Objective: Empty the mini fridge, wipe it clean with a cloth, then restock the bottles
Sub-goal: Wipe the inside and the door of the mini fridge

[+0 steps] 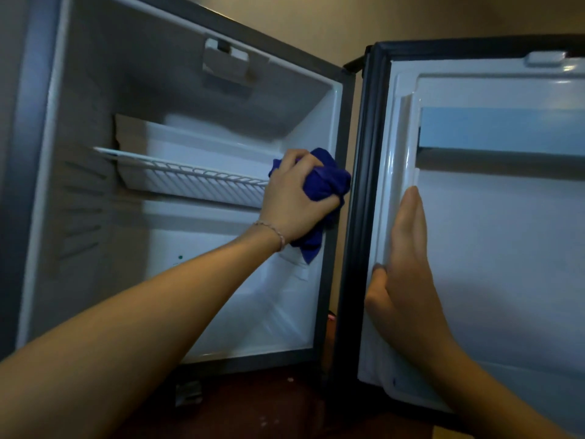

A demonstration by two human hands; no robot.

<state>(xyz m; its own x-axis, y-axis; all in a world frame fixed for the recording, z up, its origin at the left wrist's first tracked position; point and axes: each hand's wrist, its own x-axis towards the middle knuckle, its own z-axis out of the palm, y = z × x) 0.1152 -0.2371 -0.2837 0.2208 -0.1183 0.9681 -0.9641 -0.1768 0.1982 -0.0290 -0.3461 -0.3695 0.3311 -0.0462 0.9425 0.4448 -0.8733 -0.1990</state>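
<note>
The mini fridge (95,90) stands open, white inside, with no bottles in sight. A white wire shelf (190,175) crosses its middle. My left hand (294,198) is bunched around a dark blue cloth (329,179) and presses it against the fridge's inner right wall, level with the shelf's right end. Part of the cloth hangs below my wrist. My right hand (405,267) lies flat with straight fingers against the inner liner of the open door (506,248), thumb hooked over the liner's left edge.
The door swings out to the right, its dark gasket (364,185) beside my left hand. A door rack bar (500,153) crosses the upper door. A thermostat housing (226,63) sits on the fridge ceiling. Dark reddish floor (253,407) lies below.
</note>
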